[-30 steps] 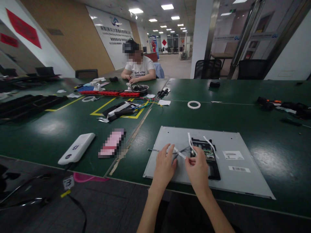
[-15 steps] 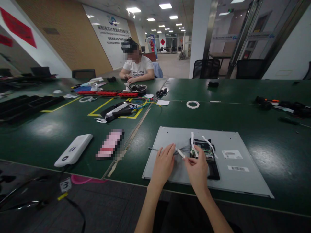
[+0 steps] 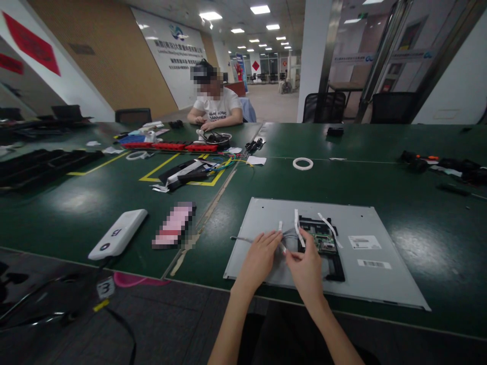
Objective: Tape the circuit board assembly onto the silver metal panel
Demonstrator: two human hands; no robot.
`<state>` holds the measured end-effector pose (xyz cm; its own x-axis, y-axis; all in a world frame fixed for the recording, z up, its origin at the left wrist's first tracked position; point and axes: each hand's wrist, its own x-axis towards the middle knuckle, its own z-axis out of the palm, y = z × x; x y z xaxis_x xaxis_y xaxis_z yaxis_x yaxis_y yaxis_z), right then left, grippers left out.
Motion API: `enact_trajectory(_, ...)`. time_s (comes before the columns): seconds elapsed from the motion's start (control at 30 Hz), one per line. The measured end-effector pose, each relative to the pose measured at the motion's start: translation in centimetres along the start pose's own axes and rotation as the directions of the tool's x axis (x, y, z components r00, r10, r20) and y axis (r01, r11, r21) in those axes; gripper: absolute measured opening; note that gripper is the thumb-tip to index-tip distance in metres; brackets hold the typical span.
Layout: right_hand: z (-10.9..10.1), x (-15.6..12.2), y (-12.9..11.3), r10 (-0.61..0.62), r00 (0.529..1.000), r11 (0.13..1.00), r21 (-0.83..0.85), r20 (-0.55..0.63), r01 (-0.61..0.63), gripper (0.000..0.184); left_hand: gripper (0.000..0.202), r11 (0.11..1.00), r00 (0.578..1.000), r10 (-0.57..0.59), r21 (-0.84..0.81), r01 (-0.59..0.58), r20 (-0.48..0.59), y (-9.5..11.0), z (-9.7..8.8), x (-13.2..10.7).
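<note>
My left hand (image 3: 261,257) lies with its fingers stretched forward over a grey cable (image 3: 244,239) on a flat silver panel (image 3: 375,276). Beside it, my right hand (image 3: 307,262) pinches the end of a short strip of white tape (image 3: 283,248) that runs under the left fingertips. A green circuit board (image 3: 322,241) in a black frame (image 3: 336,266) sits on the panel, just right of my right hand. Two more white strips, a left one (image 3: 297,223) and a right one (image 3: 327,225), are stuck around that frame.
A roll of white tape (image 3: 303,163) lies beyond the panel. Left of it are a pink-screened phone (image 3: 174,225) and a white power bank (image 3: 118,234) with a cable. Farther back are a black bundle with wires (image 3: 186,173) and red trays (image 3: 167,146). Another person (image 3: 216,106) sits opposite.
My left fingers have moved right and forward onto the cable and tape strip. My right fingers have shifted slightly left and down with the strip's end.
</note>
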<state>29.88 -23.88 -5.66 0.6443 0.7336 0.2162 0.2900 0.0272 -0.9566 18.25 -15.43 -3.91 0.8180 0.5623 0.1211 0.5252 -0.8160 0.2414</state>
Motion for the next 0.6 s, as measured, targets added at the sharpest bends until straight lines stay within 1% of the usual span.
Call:
enact_trajectory(0.1, 0.0, 0.0, 0.2, 0.034, 0.999, 0.999, -0.003, 0.035, -0.034, 0.055, 0.054, 0.999, 0.999, -0.043, -0.034, 0.043, -0.014, 0.4, -0.3, 0.2)
enact_trajectory(0.2, 0.1, -0.3, 0.1, 0.095, 0.99, 0.994, 0.037, 0.102, -0.099, 0.052, 0.05, 0.988, 0.986, -0.153, -0.031, 0.151, -0.067, 1.1, -0.3, 0.7)
enact_trajectory(0.27, 0.1, -0.7, -0.2, 0.131, 0.98, 0.986, 0.08, 0.148, -0.143, 0.049, 0.042, 0.976, 0.972, -0.216, -0.001, 0.217, -0.094, 1.6, 0.1, 1.2)
enact_trajectory(0.33, -0.3, -1.2, -0.5, 0.144, 0.972, 0.981, 0.102, 0.185, -0.165, 0.046, 0.036, 0.965, 0.96, -0.256, 0.029, 0.261, -0.111, 2.0, 0.4, 1.5)
enact_trajectory(0.37, -0.8, -1.4, -0.6, 0.145, 0.968, 0.98, 0.102, 0.206, -0.169, 0.043, 0.036, 0.962, 0.958, -0.264, 0.04, 0.269, -0.111, 2.0, 0.5, 1.6)
enact_trajectory(0.4, -1.7, -1.5, -0.7, 0.147, 0.962, 0.98, 0.095, 0.229, -0.172, 0.04, 0.037, 0.963, 0.96, -0.261, 0.049, 0.267, -0.105, 2.0, 0.5, 1.7)
enact_trajectory(0.47, -4.4, -1.2, -0.3, 0.146, 0.948, 0.985, 0.053, 0.281, -0.167, 0.036, 0.043, 0.97, 0.97, -0.232, 0.058, 0.236, -0.075, 1.8, 0.4, 1.7)
enact_trajectory(0.53, -8.2, -0.3, 0.5, 0.13, 0.932, 0.991, -0.031, 0.338, -0.127, 0.038, 0.049, 0.98, 0.981, -0.193, 0.051, 0.194, -0.03, 1.2, 0.1, 1.6)
enact_trajectory(0.6, -12.4, 1.0, 1.7, 0.116, 0.901, 0.988, -0.145, 0.417, -0.06, 0.037, 0.054, 0.985, 0.986, -0.166, 0.041, 0.165, 0.021, 0.6, -0.2, 1.5)
